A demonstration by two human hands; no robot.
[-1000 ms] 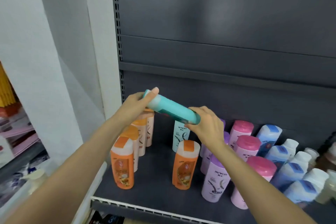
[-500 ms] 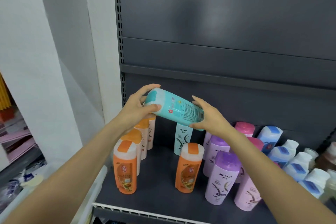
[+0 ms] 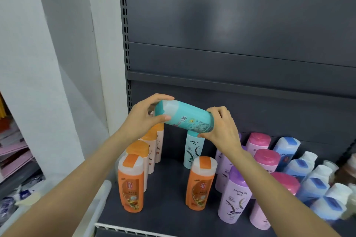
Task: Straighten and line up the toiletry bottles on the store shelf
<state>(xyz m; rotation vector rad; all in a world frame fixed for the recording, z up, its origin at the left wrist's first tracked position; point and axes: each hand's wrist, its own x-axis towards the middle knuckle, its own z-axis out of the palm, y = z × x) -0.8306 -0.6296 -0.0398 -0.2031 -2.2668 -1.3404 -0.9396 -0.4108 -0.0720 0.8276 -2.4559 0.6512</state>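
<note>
Head view showed the task partly done. Both hands held the teal bottle [image 3: 185,119] sideways above the shelf [image 3: 169,204]: the left hand [image 3: 143,121] curled round its cap end, the right hand [image 3: 221,131] round its base. Orange bottles [image 3: 131,183], purple bottles [image 3: 235,194], pink and blue ones stood in rough rows; another teal bottle [image 3: 193,150] stood alone behind. Setting the held bottle upright in line apparently remained.

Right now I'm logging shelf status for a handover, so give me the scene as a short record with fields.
held item: teal bottle, on its side in the air above the shelf
left hand: grips the cap end
right hand: grips the base end
standing behind: another teal bottle
front left: two orange bottles
right side: purple, pink and blue bottles in rows
</note>
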